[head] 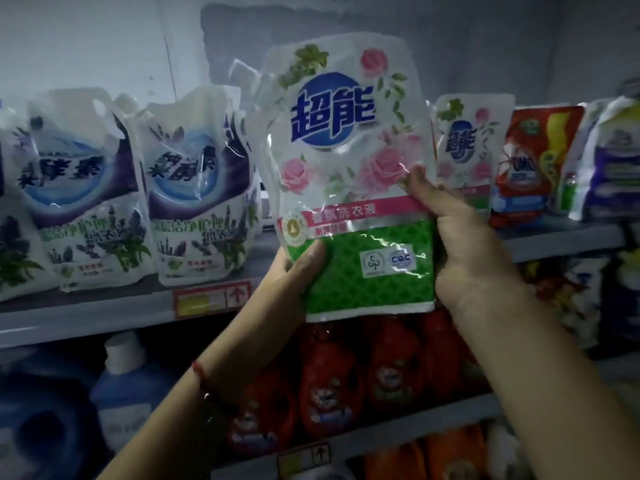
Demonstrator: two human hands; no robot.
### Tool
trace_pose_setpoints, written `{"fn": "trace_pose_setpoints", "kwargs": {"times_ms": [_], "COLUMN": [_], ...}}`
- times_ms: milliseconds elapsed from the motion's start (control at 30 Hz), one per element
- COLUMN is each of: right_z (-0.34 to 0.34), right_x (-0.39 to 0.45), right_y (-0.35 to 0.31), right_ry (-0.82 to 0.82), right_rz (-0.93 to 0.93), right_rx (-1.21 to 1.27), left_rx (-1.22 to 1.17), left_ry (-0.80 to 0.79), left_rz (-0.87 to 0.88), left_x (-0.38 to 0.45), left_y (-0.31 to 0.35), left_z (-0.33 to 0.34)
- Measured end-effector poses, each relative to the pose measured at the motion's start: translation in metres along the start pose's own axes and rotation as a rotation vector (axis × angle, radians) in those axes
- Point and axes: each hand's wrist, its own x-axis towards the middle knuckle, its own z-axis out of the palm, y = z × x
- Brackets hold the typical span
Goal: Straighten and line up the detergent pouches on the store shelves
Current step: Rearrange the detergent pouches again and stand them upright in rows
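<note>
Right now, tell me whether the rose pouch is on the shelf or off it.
Off. The rose pouch is held up in front of the shelf, left hand and right hand gripping its lower edges.

Two rose pouches [349, 174], two lavender pouches [79, 188], three red bottles [329, 379].

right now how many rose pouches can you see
2: one rose pouch held up by the left hand and right hand, another standing on the shelf behind. More may be hidden.

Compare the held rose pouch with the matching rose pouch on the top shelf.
The held rose pouch is gripped by the left hand and right hand, off the shelf; the shelved rose pouch stands untouched, partly hidden behind it. Both share the same print.
</note>
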Motion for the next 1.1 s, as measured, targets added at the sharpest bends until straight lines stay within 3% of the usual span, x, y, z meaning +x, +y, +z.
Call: {"fn": "trace_pose_setpoints", "kwargs": {"times_ms": [67,200,400,533,867,1100], "right_z": [-0.021,-0.071,-0.134,-0.153,-0.224,-0.294], "right_x": [-0.034,-0.107,-0.203,-0.244,-0.280,-0.294], "right_y": [0.005,0.036,0.101,0.130,0.157,0.125], "right_ry": [0.050,0.232,0.402,0.461,0.430,0.381], "right_rz": [0.050,0.058,0.396,0.529,0.703,0.736], "right_rx": [-0.053,-0.199,-0.169,-0.154,0.262,0.643], "left_rx": [-0.159,-0.340,-0.278,-0.127,0.162,0.276], "left_ry": [-0.030,0.076,0.170,0.134,-0.068,-0.226], "left_rz": [-0.069,-0.284,-0.540,-0.570,-0.623,-0.670], "left_x": [-0.024,-0.082,-0.160,-0.185,-0.183,-0.150], "left_y": [-0.019,-0.082,-0.139,-0.145,-0.148,-0.172], "left_z": [0.021,0.052,0.087,0.093,0.135,0.221]}}
